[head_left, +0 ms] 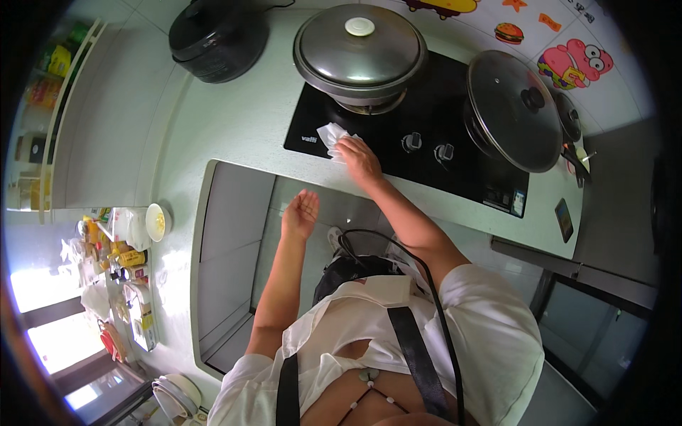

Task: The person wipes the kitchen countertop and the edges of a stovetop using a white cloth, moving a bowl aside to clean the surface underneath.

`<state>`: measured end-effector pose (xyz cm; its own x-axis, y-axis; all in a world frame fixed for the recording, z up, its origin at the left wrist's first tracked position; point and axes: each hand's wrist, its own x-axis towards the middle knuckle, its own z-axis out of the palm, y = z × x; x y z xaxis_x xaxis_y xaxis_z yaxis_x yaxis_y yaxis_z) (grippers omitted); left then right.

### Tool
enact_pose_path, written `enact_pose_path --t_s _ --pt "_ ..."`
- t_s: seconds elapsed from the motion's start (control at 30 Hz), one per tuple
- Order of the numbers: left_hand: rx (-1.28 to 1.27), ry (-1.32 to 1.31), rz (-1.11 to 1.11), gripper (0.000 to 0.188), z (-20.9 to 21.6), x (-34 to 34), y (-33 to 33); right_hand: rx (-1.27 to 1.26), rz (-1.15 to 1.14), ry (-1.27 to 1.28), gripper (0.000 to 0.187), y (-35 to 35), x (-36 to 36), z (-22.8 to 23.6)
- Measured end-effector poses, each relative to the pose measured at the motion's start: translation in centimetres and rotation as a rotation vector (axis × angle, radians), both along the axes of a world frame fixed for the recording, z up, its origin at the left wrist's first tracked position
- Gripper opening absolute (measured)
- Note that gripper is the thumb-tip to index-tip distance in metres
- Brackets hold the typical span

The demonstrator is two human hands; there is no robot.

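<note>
White, thin wipe, crumpled into uneven folds, in the right hand.

This is a kitchen, most likely in a home. A black glass cooktop with control knobs is set into a pale surface, carrying a wide metal pot with its lid on and a pan whose dark glass lid has a black knob. A black rounded appliance, seemingly a rice cooker, stands near the wall. Bottles and packets crowd the left side by a bright window, beside a small bowl of yellowish bits. Cartoon stickers, one a burger, brighten the wall tiles, suggesting a household.
</note>
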<state>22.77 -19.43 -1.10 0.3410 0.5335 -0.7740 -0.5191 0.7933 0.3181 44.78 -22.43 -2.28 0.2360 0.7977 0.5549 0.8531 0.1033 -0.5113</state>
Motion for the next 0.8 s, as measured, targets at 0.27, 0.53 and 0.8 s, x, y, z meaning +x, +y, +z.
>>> enact_pose_path --t_s 0.27,0.53,0.8 --pt "-0.015 -0.058 0.042 0.024 -1.2 -3.2 1.5 0.015 -0.080 -0.088 0.026 6.0 2.1 0.2" --pt "-0.032 -0.193 -0.025 0.024 -3.7 -3.2 3.2 -0.250 -0.132 -0.219 0.034 4.1 2.2 -0.6" --pt "-0.009 -0.237 -0.108 0.019 -3.4 0.8 3.5 -0.725 -0.502 -0.269 0.029 -2.7 4.5 3.6"
